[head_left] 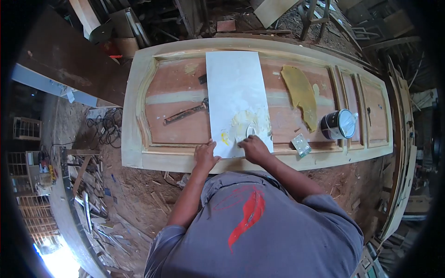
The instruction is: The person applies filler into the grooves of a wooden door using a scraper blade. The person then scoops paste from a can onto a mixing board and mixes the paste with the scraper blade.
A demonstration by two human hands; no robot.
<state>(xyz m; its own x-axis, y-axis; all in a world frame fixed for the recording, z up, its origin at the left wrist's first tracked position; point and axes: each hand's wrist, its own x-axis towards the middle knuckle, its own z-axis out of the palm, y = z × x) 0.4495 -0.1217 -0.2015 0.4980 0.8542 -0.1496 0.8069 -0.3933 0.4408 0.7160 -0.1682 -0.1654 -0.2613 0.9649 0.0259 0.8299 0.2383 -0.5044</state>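
A large wooden door (139, 139) lies flat in front of me. On it rests a white board (234, 88) with a smear of yellowish putty (245, 121) near its close end. My left hand (205, 155) presses down on the board's near left corner. My right hand (255, 147) grips a small putty knife (251, 131) whose blade sits in the putty.
A hammer (185, 112) lies on the door left of the board. To the right are a big yellow putty patch (301, 95), an open tin (339, 124) and a small metal scraper (301, 145). Scrap wood, cables and shavings cover the floor around.
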